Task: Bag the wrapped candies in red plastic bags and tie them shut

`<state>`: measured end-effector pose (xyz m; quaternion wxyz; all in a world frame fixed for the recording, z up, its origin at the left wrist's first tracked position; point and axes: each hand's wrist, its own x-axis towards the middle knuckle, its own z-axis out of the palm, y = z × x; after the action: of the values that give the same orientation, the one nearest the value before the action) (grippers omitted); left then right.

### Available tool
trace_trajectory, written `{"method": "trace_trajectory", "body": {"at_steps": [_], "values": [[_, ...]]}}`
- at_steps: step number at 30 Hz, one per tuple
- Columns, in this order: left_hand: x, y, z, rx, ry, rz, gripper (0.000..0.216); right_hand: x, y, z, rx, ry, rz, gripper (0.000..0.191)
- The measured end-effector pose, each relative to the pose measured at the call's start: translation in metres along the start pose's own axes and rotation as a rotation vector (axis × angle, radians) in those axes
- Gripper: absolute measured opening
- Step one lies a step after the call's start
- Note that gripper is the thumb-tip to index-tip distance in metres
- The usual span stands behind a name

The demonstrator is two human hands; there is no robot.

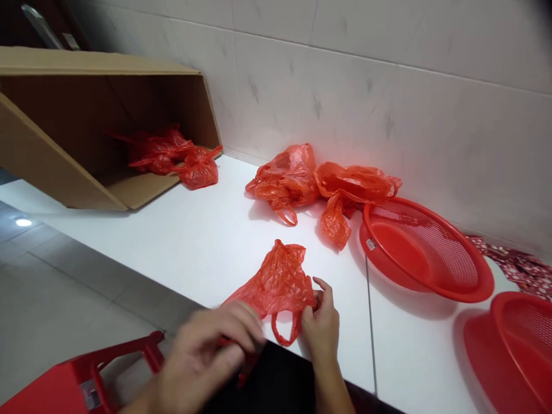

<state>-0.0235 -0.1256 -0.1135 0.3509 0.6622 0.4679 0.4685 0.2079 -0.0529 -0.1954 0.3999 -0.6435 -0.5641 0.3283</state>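
Observation:
A crumpled red plastic bag [280, 282] with loop handles lies flattened near the front edge of the white table. My left hand [211, 351], smeared by motion, is curled at the bag's lower left side, and bits of red plastic show at its fingers. At the right side of the same bag, my right hand [321, 322] grips its edge between thumb and fingers, the index finger partly raised. One handle loop hangs between the two hands.
Behind are crumpled red bags [288, 178] and an opened red bag [353, 181] along the tiled wall. Red plastic baskets [414, 253] stand right, beside patterned cloth [517, 264]. A cardboard box [56, 155] on its side holds tied red bags [164, 149]. A red stool [56, 385] is lower left.

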Motion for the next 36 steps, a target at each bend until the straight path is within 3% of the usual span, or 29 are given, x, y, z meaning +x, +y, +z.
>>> {"method": "trace_trajectory", "body": {"at_steps": [2, 3, 5, 7, 10, 13, 15, 17, 20, 22, 23, 24, 26, 30, 33, 36], "values": [[-0.005, 0.013, 0.032, 0.127, -0.355, 0.12, 0.025, 0.0, 0.002, 0.0, -0.018, -0.016, -0.024, 0.058], [-0.004, 0.012, 0.047, 0.244, -0.379, 0.158, 0.034, 0.0, 0.003, 0.001, -0.024, -0.018, -0.035, 0.056], [0.004, -0.002, 0.07, 0.481, -0.245, 0.191, 0.045, 0.0, 0.002, -0.001, -0.016, -0.028, -0.058, 0.048], [0.021, -0.019, 0.079, 0.665, -0.137, 0.208, 0.046, 0.0, -0.002, -0.008, 0.015, -0.098, -0.11, 0.042], [0.057, -0.03, 0.07, 0.858, -0.122, 0.162, 0.037, 0.004, -0.014, -0.032, -0.053, -0.309, -0.24, 0.033], [0.088, -0.032, 0.055, 0.961, -0.176, 0.044, 0.023, 0.019, -0.026, -0.066, -0.279, -0.455, -0.327, 0.024], [0.1, -0.037, 0.05, 0.987, -0.21, -0.005, 0.023, 0.033, -0.033, -0.09, -0.412, -0.371, -0.306, 0.022], [0.107, -0.046, 0.051, 0.983, -0.227, -0.038, 0.026, 0.042, -0.044, -0.111, -0.469, -0.144, -0.252, 0.022], [0.111, -0.061, 0.058, 0.966, -0.237, -0.06, 0.032, 0.028, -0.075, -0.127, -0.325, 0.086, -0.317, 0.049], [0.112, -0.067, 0.062, 0.969, -0.253, -0.041, 0.044, 0.001, -0.101, -0.118, -0.128, 0.033, -0.45, 0.047], [0.113, -0.069, 0.064, 0.975, -0.264, -0.033, 0.046, -0.014, -0.112, -0.107, -0.04, -0.032, -0.497, 0.035], [0.113, -0.07, 0.065, 0.982, -0.278, -0.025, 0.043, -0.026, -0.119, -0.092, 0.005, -0.118, -0.519, 0.027], [0.112, -0.07, 0.064, 0.998, -0.316, -0.007, 0.029, -0.036, -0.118, -0.057, -0.061, -0.243, -0.51, 0.03], [0.107, -0.066, 0.047, 1.023, -0.449, 0.08, 0.016, -0.002, -0.063, -0.002, -0.427, 0.057, -0.336, 0.013], [0.105, -0.063, 0.026, 1.017, -0.55, 0.182, 0.017, 0.03, -0.021, 0.008, -0.544, 0.037, -0.247, 0.028], [0.105, -0.06, 0.007, 0.961, -0.614, 0.344, 0.014, 0.039, -0.007, 0.004, -0.577, -0.03, -0.18, 0.022]]}}
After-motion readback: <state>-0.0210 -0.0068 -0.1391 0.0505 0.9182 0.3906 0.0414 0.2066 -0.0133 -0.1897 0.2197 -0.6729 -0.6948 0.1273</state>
